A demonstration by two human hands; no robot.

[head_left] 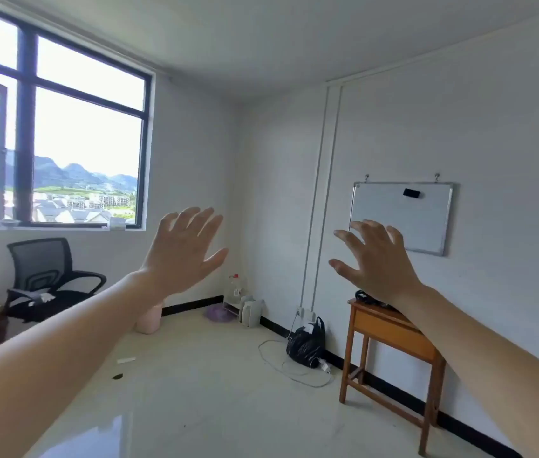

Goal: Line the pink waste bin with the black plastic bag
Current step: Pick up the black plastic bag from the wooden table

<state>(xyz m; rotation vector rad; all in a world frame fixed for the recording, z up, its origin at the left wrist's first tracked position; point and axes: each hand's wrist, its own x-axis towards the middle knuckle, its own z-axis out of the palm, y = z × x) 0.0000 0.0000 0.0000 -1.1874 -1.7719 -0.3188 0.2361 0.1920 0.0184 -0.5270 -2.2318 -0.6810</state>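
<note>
Nothing looks done yet: the left hand [184, 249] and right hand [375, 262] are raised, spread and empty. The pink waste bin [150, 319] stands unlined on the floor by the far wall, the black plastic bag [306, 343] well apart beside the desk [390, 328].

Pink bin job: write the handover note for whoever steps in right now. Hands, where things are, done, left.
Left hand: raised in front, fingers spread, holding nothing.
Right hand: raised likewise, open and empty.
Pink waste bin: on the floor by the window wall, right of the black office chair, partly hidden behind the left forearm. Whether it has a liner cannot be seen.
Black plastic bag: on the floor against the right wall, left of the wooden table, bulging, with a white cable beside it.
Done: nothing visible yet.
Left: fetch a bag, open it, fit it into the bin and fold it over the rim.
</note>
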